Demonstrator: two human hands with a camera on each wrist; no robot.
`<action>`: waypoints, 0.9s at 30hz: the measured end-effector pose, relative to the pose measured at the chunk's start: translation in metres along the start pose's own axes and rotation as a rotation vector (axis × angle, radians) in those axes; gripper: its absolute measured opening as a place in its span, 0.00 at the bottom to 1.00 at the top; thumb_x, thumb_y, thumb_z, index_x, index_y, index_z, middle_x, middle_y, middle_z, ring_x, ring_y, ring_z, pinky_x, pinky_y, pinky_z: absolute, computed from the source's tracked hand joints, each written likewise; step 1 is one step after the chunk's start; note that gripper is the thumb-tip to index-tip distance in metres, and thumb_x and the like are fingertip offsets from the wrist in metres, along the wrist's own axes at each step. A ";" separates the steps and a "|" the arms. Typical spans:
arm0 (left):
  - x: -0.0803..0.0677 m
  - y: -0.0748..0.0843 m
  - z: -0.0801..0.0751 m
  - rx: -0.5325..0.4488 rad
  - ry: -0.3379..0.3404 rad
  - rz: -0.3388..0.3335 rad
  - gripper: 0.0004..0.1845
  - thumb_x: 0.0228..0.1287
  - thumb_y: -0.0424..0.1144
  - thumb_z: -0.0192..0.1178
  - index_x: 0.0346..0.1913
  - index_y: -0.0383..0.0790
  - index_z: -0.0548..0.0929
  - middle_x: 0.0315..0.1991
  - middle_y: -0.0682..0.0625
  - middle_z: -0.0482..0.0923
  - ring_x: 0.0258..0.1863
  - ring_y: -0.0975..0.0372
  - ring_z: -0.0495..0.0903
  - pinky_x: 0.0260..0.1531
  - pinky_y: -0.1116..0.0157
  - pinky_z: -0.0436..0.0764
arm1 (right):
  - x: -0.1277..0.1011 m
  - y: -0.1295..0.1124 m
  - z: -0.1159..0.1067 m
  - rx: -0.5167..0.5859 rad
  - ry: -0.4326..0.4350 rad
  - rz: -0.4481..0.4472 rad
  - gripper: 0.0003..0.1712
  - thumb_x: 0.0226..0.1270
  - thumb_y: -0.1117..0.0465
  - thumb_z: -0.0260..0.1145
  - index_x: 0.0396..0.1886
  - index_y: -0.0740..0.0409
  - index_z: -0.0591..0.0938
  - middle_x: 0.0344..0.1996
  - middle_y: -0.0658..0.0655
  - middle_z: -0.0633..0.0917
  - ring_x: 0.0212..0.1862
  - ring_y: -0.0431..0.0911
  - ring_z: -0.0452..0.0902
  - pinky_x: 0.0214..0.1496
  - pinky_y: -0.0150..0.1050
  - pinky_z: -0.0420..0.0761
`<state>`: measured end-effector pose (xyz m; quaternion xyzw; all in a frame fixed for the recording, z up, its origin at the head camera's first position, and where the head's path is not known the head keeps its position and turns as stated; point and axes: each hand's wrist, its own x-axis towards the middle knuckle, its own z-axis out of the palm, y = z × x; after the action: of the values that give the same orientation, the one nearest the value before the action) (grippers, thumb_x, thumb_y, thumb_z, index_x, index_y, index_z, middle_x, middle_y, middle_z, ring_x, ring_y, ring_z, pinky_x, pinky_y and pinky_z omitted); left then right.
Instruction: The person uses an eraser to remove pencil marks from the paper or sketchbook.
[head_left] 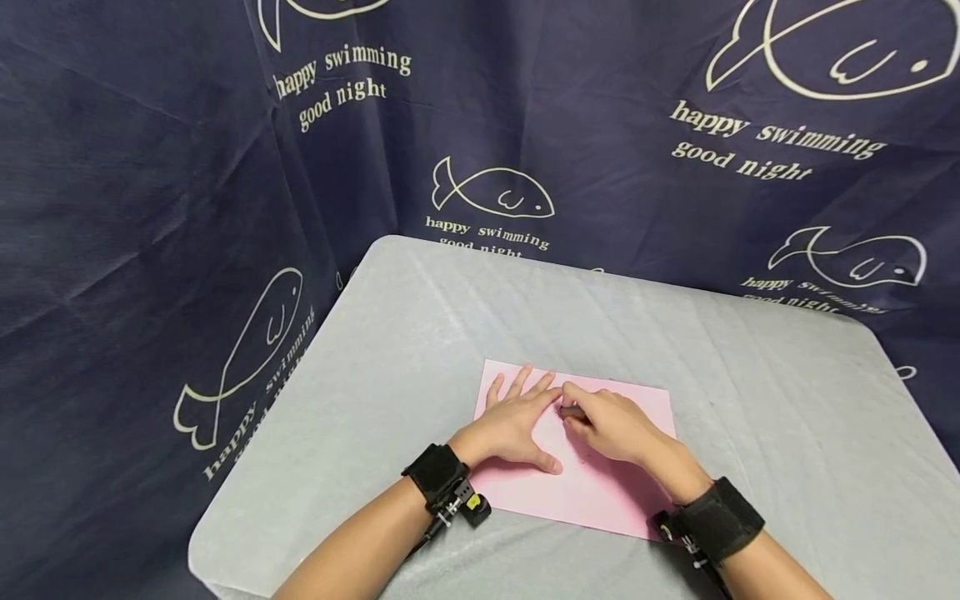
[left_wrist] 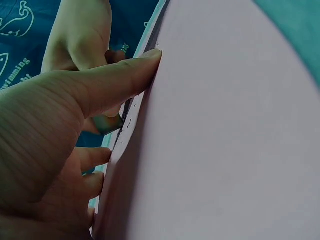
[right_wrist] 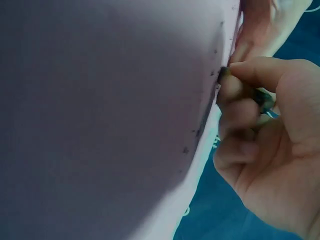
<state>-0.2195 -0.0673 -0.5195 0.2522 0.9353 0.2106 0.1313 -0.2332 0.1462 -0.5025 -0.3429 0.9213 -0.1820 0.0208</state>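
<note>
A pink sheet of paper [head_left: 600, 500] lies on the table. My left hand [head_left: 513, 429] rests on its left part with fingers spread and thumb out to the side. Close beside it, my right hand [head_left: 611, 421] pinches a small dark block [head_left: 573, 412], which looks like an eraser, against the upper middle of the sheet. In the right wrist view, the dark end of the block [right_wrist: 223, 75] meets the paper, and dark specks [right_wrist: 186, 150] and a grey smudge show nearby. The left wrist view shows a greenish corner of the block [left_wrist: 109, 124] behind the left thumb.
The grey cloth-covered table [head_left: 420, 333] extends around the sheet on all sides. Behind it and to the left hangs a dark blue curtain [head_left: 600, 200] with white fish drawings and lettering. Black straps with small cameras circle both wrists.
</note>
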 end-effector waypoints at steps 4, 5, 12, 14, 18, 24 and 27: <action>-0.001 0.000 -0.001 0.005 -0.002 -0.003 0.62 0.44 0.69 0.75 0.81 0.58 0.56 0.84 0.56 0.43 0.84 0.53 0.33 0.78 0.39 0.36 | 0.000 0.002 -0.001 0.011 0.000 0.051 0.12 0.62 0.62 0.71 0.35 0.43 0.76 0.17 0.38 0.66 0.23 0.35 0.62 0.26 0.33 0.64; -0.001 0.000 -0.001 0.006 -0.002 -0.003 0.62 0.44 0.69 0.75 0.81 0.57 0.57 0.84 0.56 0.43 0.84 0.53 0.33 0.78 0.39 0.36 | -0.001 0.002 -0.001 0.016 -0.001 0.061 0.13 0.60 0.63 0.71 0.35 0.42 0.76 0.17 0.38 0.65 0.23 0.35 0.61 0.26 0.33 0.63; -0.001 -0.001 -0.001 0.011 -0.007 -0.004 0.62 0.44 0.68 0.75 0.82 0.57 0.56 0.85 0.57 0.41 0.84 0.54 0.33 0.78 0.41 0.35 | -0.013 0.011 -0.008 0.056 -0.029 0.158 0.17 0.54 0.65 0.73 0.28 0.40 0.73 0.16 0.38 0.62 0.22 0.34 0.58 0.25 0.33 0.57; 0.000 -0.001 -0.001 0.019 -0.006 -0.007 0.62 0.43 0.69 0.75 0.82 0.57 0.56 0.85 0.57 0.41 0.84 0.54 0.32 0.78 0.41 0.35 | -0.020 0.015 -0.011 0.058 -0.024 0.176 0.19 0.52 0.65 0.73 0.26 0.40 0.72 0.16 0.38 0.62 0.22 0.33 0.57 0.25 0.33 0.56; 0.000 -0.002 0.000 0.021 -0.002 -0.008 0.63 0.43 0.69 0.75 0.82 0.58 0.56 0.84 0.57 0.41 0.84 0.54 0.33 0.78 0.41 0.34 | -0.032 0.022 -0.016 0.051 -0.012 0.211 0.20 0.51 0.66 0.72 0.25 0.41 0.70 0.16 0.37 0.59 0.22 0.32 0.53 0.26 0.32 0.52; 0.001 -0.001 0.001 0.014 0.000 -0.005 0.63 0.42 0.68 0.76 0.81 0.58 0.56 0.84 0.57 0.41 0.84 0.54 0.32 0.78 0.41 0.35 | -0.041 0.024 -0.020 -0.012 -0.024 0.269 0.18 0.49 0.64 0.72 0.24 0.42 0.70 0.15 0.38 0.62 0.21 0.34 0.56 0.25 0.34 0.52; 0.002 0.000 0.001 0.014 -0.003 -0.005 0.63 0.42 0.68 0.76 0.81 0.58 0.56 0.84 0.57 0.41 0.84 0.54 0.32 0.78 0.41 0.34 | -0.043 0.024 -0.020 -0.058 -0.036 0.298 0.18 0.48 0.61 0.73 0.24 0.42 0.70 0.16 0.39 0.65 0.22 0.36 0.60 0.25 0.36 0.55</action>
<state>-0.2203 -0.0660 -0.5210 0.2511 0.9372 0.2036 0.1313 -0.2188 0.1966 -0.4961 -0.2062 0.9663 -0.1441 0.0540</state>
